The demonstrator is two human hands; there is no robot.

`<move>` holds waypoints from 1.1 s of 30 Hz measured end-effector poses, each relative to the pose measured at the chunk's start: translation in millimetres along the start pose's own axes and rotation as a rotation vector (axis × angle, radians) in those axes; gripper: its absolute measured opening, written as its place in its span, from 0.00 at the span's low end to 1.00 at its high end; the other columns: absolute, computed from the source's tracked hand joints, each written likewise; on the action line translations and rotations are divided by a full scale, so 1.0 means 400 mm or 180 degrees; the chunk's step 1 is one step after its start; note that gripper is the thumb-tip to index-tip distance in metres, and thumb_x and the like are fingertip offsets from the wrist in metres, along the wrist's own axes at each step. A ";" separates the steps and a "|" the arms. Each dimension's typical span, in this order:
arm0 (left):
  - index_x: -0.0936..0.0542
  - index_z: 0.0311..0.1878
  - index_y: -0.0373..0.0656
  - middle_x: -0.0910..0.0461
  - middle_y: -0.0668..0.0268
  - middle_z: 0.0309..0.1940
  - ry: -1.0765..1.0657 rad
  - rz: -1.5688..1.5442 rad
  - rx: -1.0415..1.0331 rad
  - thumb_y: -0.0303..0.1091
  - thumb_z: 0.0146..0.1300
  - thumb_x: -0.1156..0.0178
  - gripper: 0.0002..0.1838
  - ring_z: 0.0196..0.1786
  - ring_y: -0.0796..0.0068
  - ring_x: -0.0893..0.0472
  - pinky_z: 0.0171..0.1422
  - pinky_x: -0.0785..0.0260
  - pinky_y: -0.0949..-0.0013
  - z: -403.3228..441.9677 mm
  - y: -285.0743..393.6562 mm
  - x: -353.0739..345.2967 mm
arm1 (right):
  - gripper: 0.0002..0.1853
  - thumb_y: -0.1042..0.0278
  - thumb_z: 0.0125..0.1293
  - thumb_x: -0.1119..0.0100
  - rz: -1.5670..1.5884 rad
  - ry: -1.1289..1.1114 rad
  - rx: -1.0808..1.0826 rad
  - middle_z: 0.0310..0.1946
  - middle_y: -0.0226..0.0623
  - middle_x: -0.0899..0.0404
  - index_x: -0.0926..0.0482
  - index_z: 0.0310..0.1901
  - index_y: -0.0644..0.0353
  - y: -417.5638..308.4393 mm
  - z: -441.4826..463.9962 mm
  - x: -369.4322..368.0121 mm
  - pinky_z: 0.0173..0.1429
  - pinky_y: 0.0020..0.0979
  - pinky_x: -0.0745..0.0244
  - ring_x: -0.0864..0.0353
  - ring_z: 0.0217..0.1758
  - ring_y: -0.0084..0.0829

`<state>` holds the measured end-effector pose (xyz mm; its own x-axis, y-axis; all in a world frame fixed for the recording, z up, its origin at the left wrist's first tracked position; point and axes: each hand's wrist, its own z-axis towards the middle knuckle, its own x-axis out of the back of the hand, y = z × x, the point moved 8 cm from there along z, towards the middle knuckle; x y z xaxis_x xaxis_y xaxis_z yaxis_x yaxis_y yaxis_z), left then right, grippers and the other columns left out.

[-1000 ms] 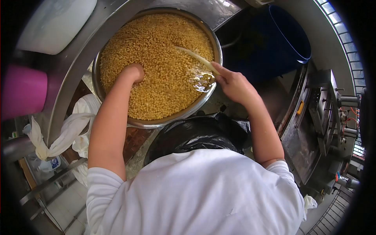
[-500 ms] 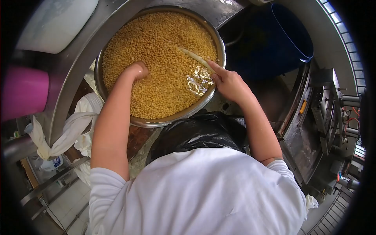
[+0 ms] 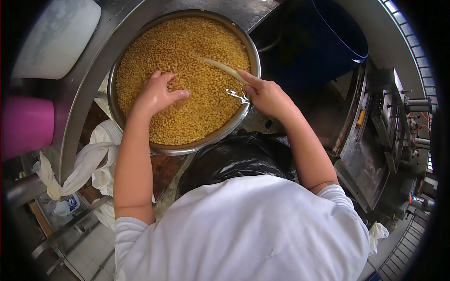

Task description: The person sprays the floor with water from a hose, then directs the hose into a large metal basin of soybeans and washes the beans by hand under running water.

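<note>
A wide round metal basin (image 3: 256,70) is filled with yellowish beans (image 3: 187,117) in water. My left hand (image 3: 158,93) rests at the surface of the beans, left of the middle, its fingers spread and the fingertips partly sunk among them. Nothing is visible in that hand. My right hand (image 3: 267,96), at the basin's right rim, is closed on a pale curved tool (image 3: 222,68), whose far end reaches over the beans. Light glints on the water beside the right hand.
At the upper right stands a large blue barrel (image 3: 323,42). Metal equipment (image 3: 370,154) lines the right side. On the left are a pink container (image 3: 28,124), a whitish container (image 3: 58,37) and a knotted white cloth (image 3: 86,171). Black plastic (image 3: 234,157) lies below the basin.
My left hand has come up out of the beans, and its fingers now show spread apart. My right hand still holds the pale tool. The whole view has shifted slightly.
</note>
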<state>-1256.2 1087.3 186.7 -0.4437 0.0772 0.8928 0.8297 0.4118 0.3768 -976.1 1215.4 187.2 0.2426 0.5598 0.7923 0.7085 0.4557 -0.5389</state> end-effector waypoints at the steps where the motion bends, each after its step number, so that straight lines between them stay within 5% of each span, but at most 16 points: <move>1: 0.22 0.76 0.42 0.35 0.38 0.81 0.0196 -0.0077 -0.0092 0.58 0.61 0.22 0.45 0.82 0.39 0.32 0.84 0.37 0.50 -0.023 0.028 0.021 | 0.28 0.56 0.82 0.47 -0.0015 -0.0023 -0.0023 0.49 0.58 0.11 0.29 0.81 0.34 0.000 0.001 -0.001 0.63 0.53 0.18 0.11 0.54 0.58; 4: 0.25 0.79 0.45 0.44 0.39 0.86 0.0271 -0.0097 -0.0039 0.58 0.64 0.23 0.45 0.86 0.38 0.38 0.86 0.39 0.49 -0.077 0.081 0.048 | 0.28 0.56 0.82 0.48 -0.0019 0.0032 0.0055 0.49 0.59 0.11 0.30 0.81 0.34 0.002 0.003 -0.003 0.63 0.54 0.18 0.11 0.54 0.59; 11: 0.26 0.79 0.45 0.42 0.40 0.85 0.0752 -0.0267 -0.0482 0.48 0.70 0.26 0.38 0.85 0.37 0.37 0.86 0.39 0.49 -0.169 0.093 0.034 | 0.29 0.57 0.81 0.46 0.0037 0.0076 0.0133 0.47 0.60 0.11 0.30 0.81 0.36 -0.005 0.001 -0.002 0.61 0.54 0.18 0.11 0.52 0.60; 14: 0.22 0.74 0.41 0.30 0.41 0.78 0.1358 0.0182 -0.0764 0.43 0.73 0.29 0.31 0.77 0.37 0.28 0.81 0.33 0.50 -0.206 0.057 0.014 | 0.29 0.58 0.80 0.45 0.0052 -0.0007 0.0082 0.45 0.61 0.11 0.29 0.81 0.37 -0.015 -0.002 0.005 0.59 0.55 0.17 0.11 0.50 0.61; 16: 0.16 0.54 0.35 0.16 0.46 0.54 0.2081 0.0010 -0.0693 0.41 0.75 0.31 0.17 0.54 0.40 0.18 0.62 0.24 0.47 -0.251 0.022 0.017 | 0.29 0.58 0.80 0.45 0.0110 0.0032 0.0041 0.42 0.61 0.12 0.29 0.81 0.37 -0.014 -0.004 0.005 0.57 0.55 0.17 0.11 0.47 0.60; 17: 0.16 0.54 0.35 0.16 0.46 0.54 0.2087 0.0014 -0.0693 0.41 0.75 0.31 0.17 0.54 0.40 0.18 0.62 0.24 0.47 -0.269 0.013 0.004 | 0.29 0.58 0.80 0.45 0.0110 0.0036 0.0047 0.42 0.61 0.12 0.29 0.81 0.37 -0.015 -0.004 0.004 0.57 0.55 0.17 0.11 0.47 0.60; 19: 0.20 0.37 0.37 0.19 0.51 0.34 0.2103 -0.0052 -0.0219 0.37 0.77 0.35 0.14 0.41 0.43 0.20 0.47 0.27 0.45 -0.304 -0.024 -0.020 | 0.29 0.59 0.80 0.45 0.0096 0.0086 0.0098 0.41 0.60 0.12 0.28 0.81 0.37 -0.017 -0.004 0.006 0.56 0.55 0.17 0.11 0.46 0.60; 22: 0.28 0.29 0.39 0.26 0.53 0.26 0.2214 -0.0124 -0.0058 0.36 0.79 0.37 0.20 0.33 0.43 0.23 0.39 0.32 0.45 -0.331 -0.037 -0.050 | 0.29 0.59 0.80 0.45 0.0119 0.0052 0.0129 0.40 0.60 0.12 0.28 0.81 0.38 -0.016 -0.002 0.004 0.54 0.55 0.17 0.10 0.44 0.60; 33: 0.29 0.28 0.39 0.27 0.51 0.25 0.2427 -0.0319 0.0123 0.34 0.80 0.38 0.20 0.30 0.42 0.25 0.36 0.34 0.46 -0.340 -0.053 -0.045 | 0.30 0.60 0.81 0.45 0.0100 -0.0051 0.0113 0.35 0.61 0.13 0.30 0.82 0.39 -0.020 0.013 0.002 0.52 0.57 0.17 0.11 0.41 0.61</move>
<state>-1219.8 953.8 196.2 -0.1483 -0.6037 0.7833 0.7794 0.4162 0.4683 -985.3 1215.9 190.6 0.2535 0.5853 0.7702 0.6766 0.4618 -0.5736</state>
